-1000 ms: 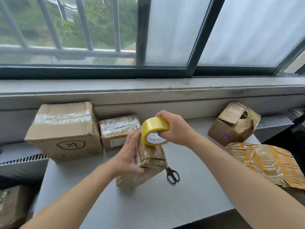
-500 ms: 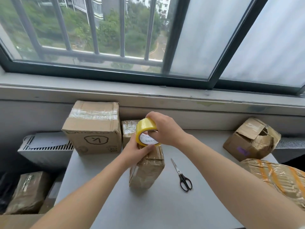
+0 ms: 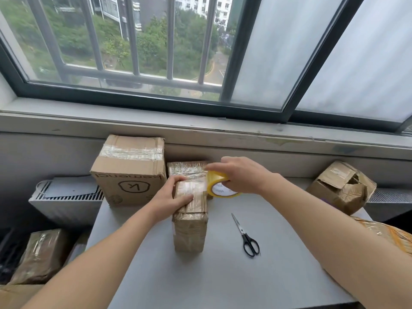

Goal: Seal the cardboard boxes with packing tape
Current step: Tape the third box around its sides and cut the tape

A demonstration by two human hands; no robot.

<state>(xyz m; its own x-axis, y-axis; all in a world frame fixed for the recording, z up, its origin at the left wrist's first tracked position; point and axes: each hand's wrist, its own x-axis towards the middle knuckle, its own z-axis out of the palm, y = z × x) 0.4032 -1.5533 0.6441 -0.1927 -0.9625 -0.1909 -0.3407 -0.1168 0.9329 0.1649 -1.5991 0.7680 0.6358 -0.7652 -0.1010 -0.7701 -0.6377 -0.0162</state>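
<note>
Pressing flat on the narrow box (image 3: 190,221) in mid-bench (image 3: 223,275), the left hand (image 3: 171,197) steadies it while the right hand (image 3: 243,175) grips the tape roll (image 3: 219,186) at its far end; behind, the large box (image 3: 131,170) and small box (image 3: 186,168) look sealed, but the crumpled box (image 3: 343,188) gapes open.

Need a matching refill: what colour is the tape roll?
Translucent yellow tape roll with a white core label, head view.
</note>
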